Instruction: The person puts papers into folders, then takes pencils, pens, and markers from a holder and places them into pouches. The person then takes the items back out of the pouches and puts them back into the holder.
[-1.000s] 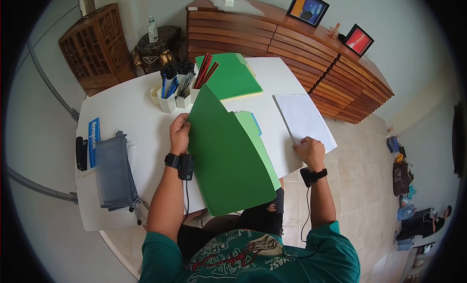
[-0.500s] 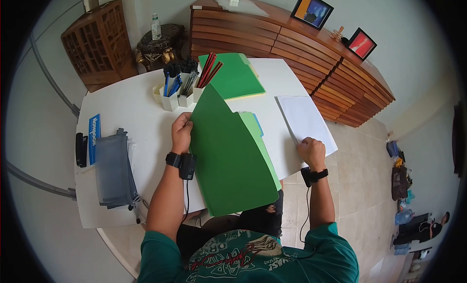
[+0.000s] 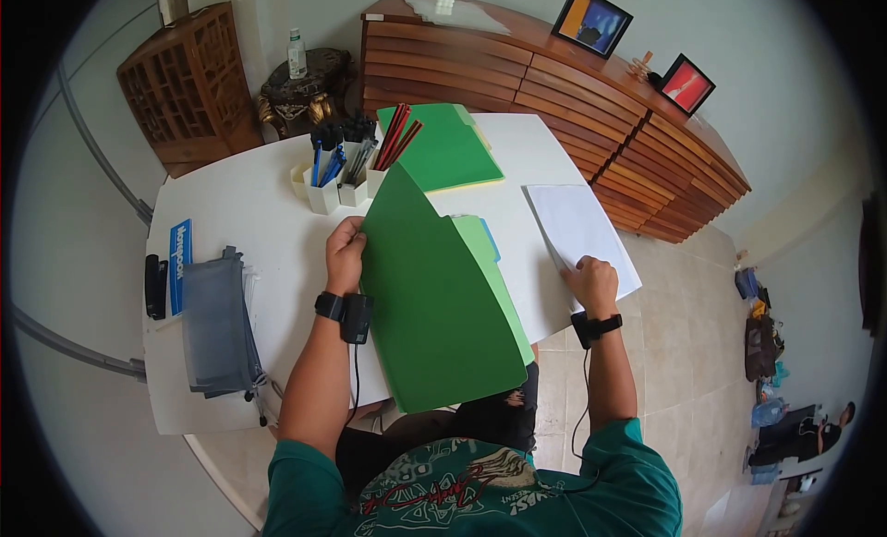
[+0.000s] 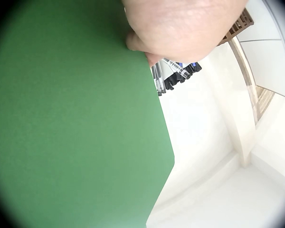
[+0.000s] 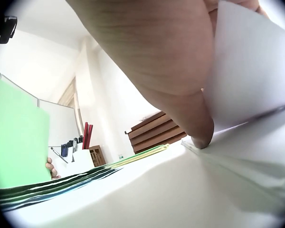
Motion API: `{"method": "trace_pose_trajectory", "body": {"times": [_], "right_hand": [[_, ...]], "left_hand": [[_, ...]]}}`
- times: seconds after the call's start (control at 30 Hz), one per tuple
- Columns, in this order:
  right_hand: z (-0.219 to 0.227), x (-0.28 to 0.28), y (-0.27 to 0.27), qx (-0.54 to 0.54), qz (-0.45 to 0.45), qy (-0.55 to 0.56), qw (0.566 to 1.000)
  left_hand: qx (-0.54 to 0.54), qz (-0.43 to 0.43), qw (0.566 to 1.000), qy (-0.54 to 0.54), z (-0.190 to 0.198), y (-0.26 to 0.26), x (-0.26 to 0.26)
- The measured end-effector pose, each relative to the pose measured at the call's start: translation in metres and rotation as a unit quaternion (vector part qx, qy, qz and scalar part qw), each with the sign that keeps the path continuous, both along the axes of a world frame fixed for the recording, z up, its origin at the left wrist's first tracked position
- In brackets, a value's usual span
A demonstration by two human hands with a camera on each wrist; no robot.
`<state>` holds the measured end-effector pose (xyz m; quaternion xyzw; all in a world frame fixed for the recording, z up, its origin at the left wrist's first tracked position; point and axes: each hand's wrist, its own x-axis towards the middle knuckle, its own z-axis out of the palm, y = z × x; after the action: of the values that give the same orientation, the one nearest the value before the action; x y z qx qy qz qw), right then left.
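My left hand (image 3: 345,253) grips the left edge of a green folder (image 3: 439,297), its cover standing tilted over the near part of the table. Behind that cover show a lighter green inside leaf and a blue tab (image 3: 492,240). On the right, my right hand (image 3: 594,286) has its fingers at the near edge of a stack of white paper (image 3: 571,214). In the right wrist view, a paper sheet (image 5: 251,61) curves up by the fingers, while the thumb lies at the edge of the paper below. The left wrist view shows mostly the green cover.
Past the folder stand holders with pens (image 3: 328,172) and red pencils (image 3: 397,135). More green folders (image 3: 443,149) lie at the table's far side. A grey mesh pouch (image 3: 217,325), a blue notebook (image 3: 181,260) and a black stapler (image 3: 155,286) lie at left.
The near part of the top paper has lifted and curved at my right hand, which has shifted slightly. My left hand and the green folder stay nearly in place.
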<state>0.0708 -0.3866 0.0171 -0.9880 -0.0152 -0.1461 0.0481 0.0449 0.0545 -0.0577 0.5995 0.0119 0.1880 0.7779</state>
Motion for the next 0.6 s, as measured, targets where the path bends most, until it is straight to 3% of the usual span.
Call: {"method": "trace_pose_trajectory", "body": {"times": [0.33, 0.6], "right_hand": [[-0.001, 0.014, 0.007, -0.072, 0.013, 0.022, 0.997], [0.007, 0.016, 0.009, -0.056, 0.002, 0.04, 0.998]], "left_hand": [[0.007, 0.008, 1.0, 0.0, 0.001, 0.0, 0.0], [-0.003, 0.002, 1.0, 0.0, 0.004, -0.001, -0.001]]}}
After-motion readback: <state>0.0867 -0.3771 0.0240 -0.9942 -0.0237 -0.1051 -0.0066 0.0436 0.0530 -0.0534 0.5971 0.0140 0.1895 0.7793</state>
